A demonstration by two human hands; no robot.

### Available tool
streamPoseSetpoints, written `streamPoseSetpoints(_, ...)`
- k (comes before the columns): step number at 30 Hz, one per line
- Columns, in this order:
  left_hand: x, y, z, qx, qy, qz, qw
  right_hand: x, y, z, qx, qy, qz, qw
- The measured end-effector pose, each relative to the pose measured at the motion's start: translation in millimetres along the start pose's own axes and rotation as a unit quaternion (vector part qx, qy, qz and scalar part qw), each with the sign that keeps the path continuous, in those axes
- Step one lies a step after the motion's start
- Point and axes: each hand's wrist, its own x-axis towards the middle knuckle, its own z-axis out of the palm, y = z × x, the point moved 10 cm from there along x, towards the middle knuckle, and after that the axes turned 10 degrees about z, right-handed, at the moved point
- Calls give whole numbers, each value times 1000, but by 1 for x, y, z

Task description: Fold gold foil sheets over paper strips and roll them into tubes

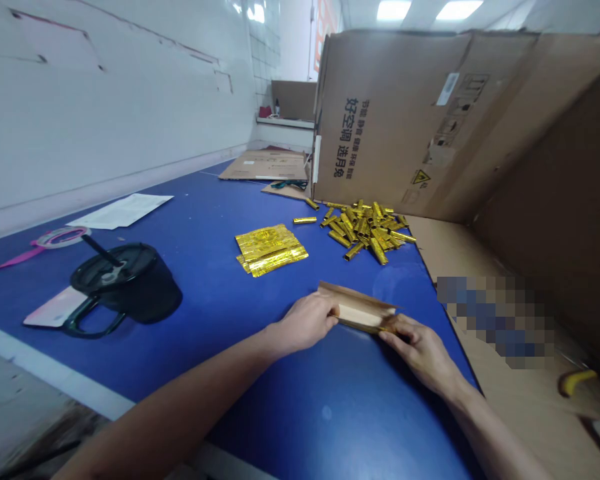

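Note:
My left hand point(305, 323) and my right hand point(415, 350) hold a curled strip of brown kraft paper point(357, 308) over the blue table point(300, 413). The left hand grips its left end. The right hand pinches its right end, where a bit of gold foil shows. Beyond them lies a flat stack of gold foil packets point(270, 250). To its right is a heap of small gold foil tubes point(365, 230), and a single gold tube point(305, 220) lies apart from the heap.
A black lidded tumbler with a straw point(130, 283) stands at the left, near a roll of pink tape point(63, 237) and white papers point(123, 211). Large flattened cardboard sheets point(405, 120) rise along the table's right side. Flat cardboard point(265, 165) lies at the far end.

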Motion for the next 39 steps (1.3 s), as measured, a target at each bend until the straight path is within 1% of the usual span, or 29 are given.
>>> streamPoseSetpoints(3, 2, -15, -2, -42, -24, -33, 998, 2, 9, 2, 32, -11, 34, 999)
streamPoseSetpoints(6, 3, -27, -4, -74, -35, -64, 995, 3, 12, 2, 64, -12, 51, 997)
streamPoseSetpoints(10, 2, -31, -6, -77, -28, -73, 994, 4, 20, -1, 71, 11, 88, 993)
streamPoseSetpoints(13, 2, -32, -5, -72, -22, -79, 994, 4, 23, -2, 71, 28, 103, 992)
streamPoseSetpoints(21, -2, -40, 2, -25, -19, -107, 994, 3, 23, -7, 12, 77, 127, 989)
streamPoseSetpoints(27, -4, -37, 3, 27, -33, -125, 991, 4, 25, -7, -58, 88, 168, 980)
streamPoseSetpoints(31, -5, -32, 2, 68, -48, -136, 987, 3, 19, -7, -104, 100, 163, 976)
streamPoseSetpoints(39, -5, -20, 2, 126, -55, -116, 984, 4, 16, -2, -162, 87, 162, 969)
